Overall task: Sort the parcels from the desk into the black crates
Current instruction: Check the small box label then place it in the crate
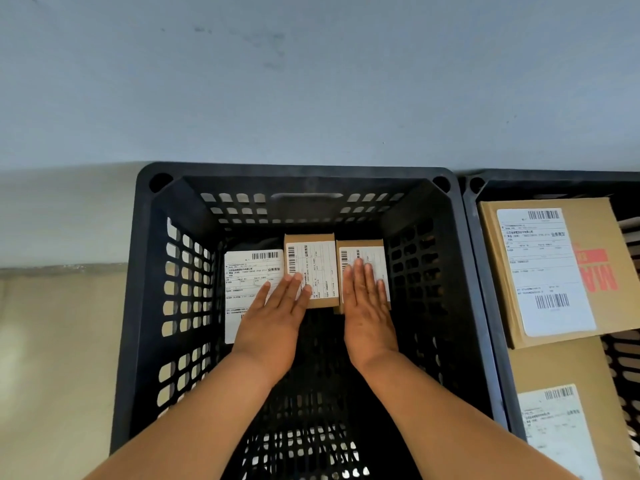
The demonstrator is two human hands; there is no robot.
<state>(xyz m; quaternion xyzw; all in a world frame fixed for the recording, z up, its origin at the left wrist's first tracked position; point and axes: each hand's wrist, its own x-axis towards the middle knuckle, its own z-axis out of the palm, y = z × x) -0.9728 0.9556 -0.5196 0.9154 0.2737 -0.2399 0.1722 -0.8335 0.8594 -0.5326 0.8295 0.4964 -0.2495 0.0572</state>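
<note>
Both my arms reach down into a black slatted crate (145,271). On its floor at the far side lie a flat dark parcel with a big white label (249,275), a small brown box (317,261) in the middle, and a second small brown box (367,252) to the right. My left hand (277,313) lies flat, fingers spread, across the flat parcel and the middle box's near corner. My right hand (367,303) rests flat on the right box, covering most of its label. Neither hand grips anything.
A second black crate (485,258) stands touching on the right, holding a large labelled cardboard box (550,271) with red print and another labelled box (561,420) nearer me. A grey wall runs behind both crates. Pale floor lies to the left.
</note>
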